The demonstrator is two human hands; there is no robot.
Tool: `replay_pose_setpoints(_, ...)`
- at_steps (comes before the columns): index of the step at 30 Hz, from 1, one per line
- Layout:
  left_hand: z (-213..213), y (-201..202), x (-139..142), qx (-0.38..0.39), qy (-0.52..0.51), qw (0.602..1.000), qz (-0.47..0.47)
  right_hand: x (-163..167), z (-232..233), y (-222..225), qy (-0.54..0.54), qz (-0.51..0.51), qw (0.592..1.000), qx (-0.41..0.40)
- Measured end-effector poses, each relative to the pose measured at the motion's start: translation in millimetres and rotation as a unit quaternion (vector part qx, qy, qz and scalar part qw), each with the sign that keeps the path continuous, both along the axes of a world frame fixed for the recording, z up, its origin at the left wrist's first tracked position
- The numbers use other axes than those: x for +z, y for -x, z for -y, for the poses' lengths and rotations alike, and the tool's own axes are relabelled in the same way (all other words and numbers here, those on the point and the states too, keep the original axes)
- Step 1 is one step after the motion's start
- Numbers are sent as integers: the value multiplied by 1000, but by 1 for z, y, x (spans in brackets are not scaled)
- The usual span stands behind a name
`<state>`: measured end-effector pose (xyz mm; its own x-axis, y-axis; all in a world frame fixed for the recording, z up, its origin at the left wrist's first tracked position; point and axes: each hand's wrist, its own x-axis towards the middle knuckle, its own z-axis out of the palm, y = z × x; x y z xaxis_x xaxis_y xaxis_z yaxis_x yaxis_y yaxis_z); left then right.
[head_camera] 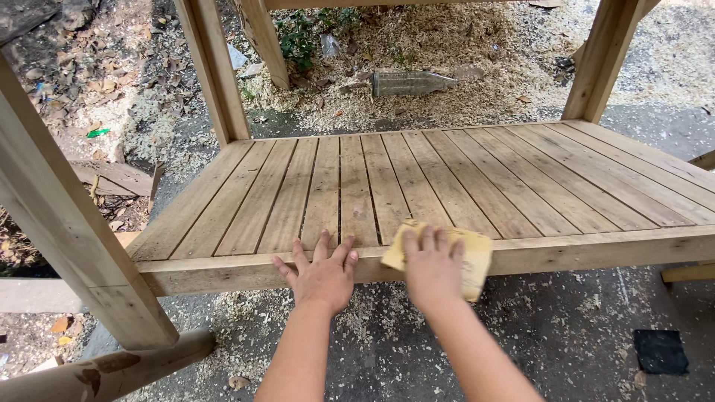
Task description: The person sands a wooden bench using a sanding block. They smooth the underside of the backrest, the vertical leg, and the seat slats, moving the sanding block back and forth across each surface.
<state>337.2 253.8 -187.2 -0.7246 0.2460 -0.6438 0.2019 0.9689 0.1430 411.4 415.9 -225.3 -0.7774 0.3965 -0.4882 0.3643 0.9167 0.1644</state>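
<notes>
Two bare hands work at the near edge of a low slatted wooden platform (447,186), seen from just behind them. Far left, a thick wooden post (67,231) leans across the view, with a pale round log (104,372) lying at its foot and a small green scrap (97,132) among dry leaves beyond. Three more posts rise at the back of the platform. The left hand (320,274) lies flat on the front rail, fingers spread apart, gripping nothing. Just to its right, the right hand (432,268) presses down on one yellowish sheet of sandpaper (469,257), fingers laid together over it; the sheet is folded over the front rail's edge, touching the wood. Behind the platform, one clear plastic bottle (411,83) lies on its side in a heap of sawdust (447,45); I cannot tell whether anything is in it. Lower right, one dark square patch (660,351) sits on the grey ground.
</notes>
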Motion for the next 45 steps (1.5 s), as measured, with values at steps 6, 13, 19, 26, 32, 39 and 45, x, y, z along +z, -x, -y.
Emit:
replay_pose_setpoints(6,4,5,-11,22,-18,1000,1,-3,-8,-6,82,-26,993,81)
replay_pose_setpoints(13,3,-1,-13,23,-16,999,-20,13,-171,-64,-59,-8,993,-101)
replay_pose_setpoints(19,2,0,-11,17,-11,1000,-18,-8,-27,-3,39,10,999,14)
replay_pose_setpoints(26,2,0,-7,23,-25,999,3,17,-25,-7,66,16,998,14)
replay_pose_setpoints(32,1,-5,-11,23,-40,999,-15,6,-116,-43,-52,8,992,-111)
replay_pose_setpoints(39,2,-8,-12,22,-48,998,-25,-7,38,-1,74,-95,992,22)
replay_pose_setpoints(45,1,-8,-9,21,-31,999,-6,4,-77,-44,-12,-30,999,-18)
